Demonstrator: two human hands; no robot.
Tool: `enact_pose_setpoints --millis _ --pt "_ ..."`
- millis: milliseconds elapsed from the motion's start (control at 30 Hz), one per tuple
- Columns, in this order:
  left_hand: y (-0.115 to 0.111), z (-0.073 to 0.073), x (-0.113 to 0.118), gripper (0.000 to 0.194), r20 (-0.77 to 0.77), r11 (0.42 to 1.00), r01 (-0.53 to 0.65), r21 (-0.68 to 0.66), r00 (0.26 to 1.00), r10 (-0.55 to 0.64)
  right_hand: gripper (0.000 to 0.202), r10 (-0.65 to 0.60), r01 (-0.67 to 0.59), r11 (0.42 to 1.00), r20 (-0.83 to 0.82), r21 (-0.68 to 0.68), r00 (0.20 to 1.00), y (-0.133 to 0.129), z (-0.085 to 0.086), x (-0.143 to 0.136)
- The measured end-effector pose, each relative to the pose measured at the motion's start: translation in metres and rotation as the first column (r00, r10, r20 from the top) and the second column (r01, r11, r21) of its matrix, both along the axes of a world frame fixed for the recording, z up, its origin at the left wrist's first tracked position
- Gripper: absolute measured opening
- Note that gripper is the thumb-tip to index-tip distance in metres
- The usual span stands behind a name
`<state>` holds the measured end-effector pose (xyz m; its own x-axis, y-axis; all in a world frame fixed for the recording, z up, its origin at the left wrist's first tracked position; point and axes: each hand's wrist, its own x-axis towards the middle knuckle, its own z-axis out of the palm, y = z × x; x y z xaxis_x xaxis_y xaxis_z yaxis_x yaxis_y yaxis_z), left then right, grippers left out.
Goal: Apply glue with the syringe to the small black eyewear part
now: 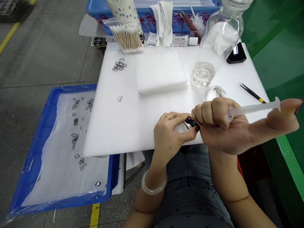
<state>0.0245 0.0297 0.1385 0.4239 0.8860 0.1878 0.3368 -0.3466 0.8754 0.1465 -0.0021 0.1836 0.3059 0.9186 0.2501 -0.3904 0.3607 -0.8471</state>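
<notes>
My left hand (169, 134) pinches a small glossy black part (191, 122) over the near edge of the white foam board (114, 126). My right hand (222, 125) is fisted around a clear plastic syringe (251, 109), thumb on its plunger. The syringe's long axis runs right-to-left, its hidden tip toward the part, both hands touching there.

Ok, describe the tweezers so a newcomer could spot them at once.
Start at the white foam board and go to its right edge, past the clear bottle. The tweezers lie there alone: thin, black, pointed, with a yellow band.
</notes>
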Motion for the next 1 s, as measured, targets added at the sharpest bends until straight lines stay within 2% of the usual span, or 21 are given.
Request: enact_pose_setpoints --millis 167,267,400,467,733,833,933,1000 --pt "0.0 0.001 0.0 0.016 -0.002 1.0 -0.006 -0.006 1.0 0.006 0.071 -0.039 0.039 0.999 -0.007 -0.005 0.999 -0.001 -0.002 -0.002" --pt "0.0 0.001 0.0 0.016 -0.004 1.0 -0.005 -0.009 1.0 0.005 0.071 -0.041 0.041 0.999 -0.011 0.014 0.999 -0.002 0.003 -0.003" --pt "-0.001 0.001 0.0 0.017 -0.006 1.0 -0.007 -0.004 1.0 0.007 0.073 -0.005 0.005 0.995 -0.007 -0.102 1.0 -0.003 0.015 -0.004" --pt "0.0 0.001 0.0 0.017 -0.009 1.0 -0.009 -0.002 1.0 0.009 0.074 -0.024 0.023 0.993 -0.003 -0.113 1.0 -0.004 0.018 -0.004" --pt "-0.001 0.0 0.001 0.021 -0.026 1.0 -0.017 0.013 1.0 0.017 0.062 -0.079 0.079 0.996 0.019 -0.045 0.997 -0.004 0.007 -0.006" --pt "-0.001 0.0 0.001 0.02 -0.038 1.0 -0.016 0.015 0.999 0.016 0.063 -0.118 0.117 0.993 -0.007 -0.027 0.993 -0.002 0.004 -0.012" --pt "-0.001 0.0 0.001 0.019 -0.039 1.0 -0.012 0.019 0.999 0.013 0.059 -0.176 0.177 0.983 0.023 -0.052 0.984 -0.009 0.008 -0.012" --pt "-0.001 -0.001 0.001 0.021 -0.032 0.999 -0.018 0.028 0.999 0.019 0.056 -0.134 0.138 0.979 0.037 -0.149 0.99 -0.016 0.016 -0.004"
